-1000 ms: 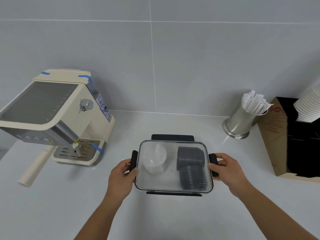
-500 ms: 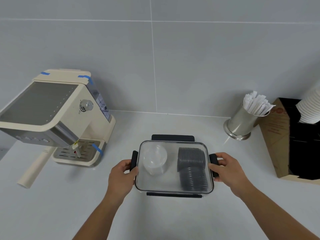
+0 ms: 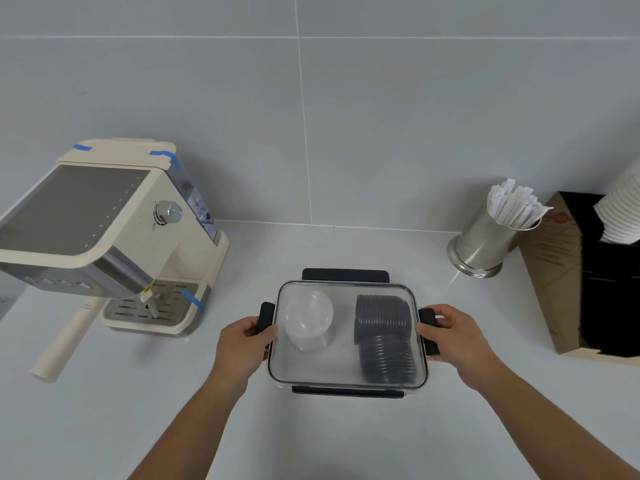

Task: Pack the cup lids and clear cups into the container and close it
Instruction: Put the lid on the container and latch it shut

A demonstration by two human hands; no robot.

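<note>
A clear rectangular container (image 3: 346, 375) with a transparent lid and black side latches sits on the white counter in the middle. Inside, a stack of clear cups (image 3: 308, 318) lies on the left and a stack of dark grey cup lids (image 3: 384, 337) lies on the right. My left hand (image 3: 242, 344) grips the left latch (image 3: 266, 315). My right hand (image 3: 457, 337) grips the right latch (image 3: 428, 327). The back latch (image 3: 344, 273) sticks out flat behind the lid, and the front latch (image 3: 346, 392) shows along the near edge.
A cream espresso machine (image 3: 114, 237) with blue tape stands at the left, its handle pointing toward me. A steel cup of paper-wrapped sticks (image 3: 491, 237) stands at the back right, next to a brown and black box (image 3: 588, 278) with stacked white cups (image 3: 623, 209).
Both hands stay on the side latches, barely shifting. The view has drifted slightly to the left.
</note>
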